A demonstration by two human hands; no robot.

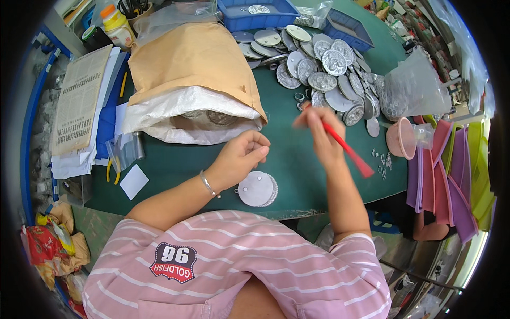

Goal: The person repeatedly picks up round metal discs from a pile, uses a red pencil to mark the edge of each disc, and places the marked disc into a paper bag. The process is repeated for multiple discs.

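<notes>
My right hand (323,135), smeared a little by motion, is closed around a slim red tool (348,149) with a flared end; the tool's far tip is blurred, and its kind does not show. To its left my left hand (241,153) hovers over the table with curled fingers and the thumb against them; whatever lies in them, if anything, is hidden. Just below that hand, near the table's front edge, a smooth silver disc (256,189) with two small knobs rests on a second disc with a beaded rim. A large pile of silver medallions (334,63) spreads beyond my right hand.
Left of the pile lies a brown paper sack (186,64) with a white lining and medallions inside. Blue trays (348,29) stand at the back. A pink cup (401,138) and small metal bits (382,159) are at the right; papers (79,101) at the left.
</notes>
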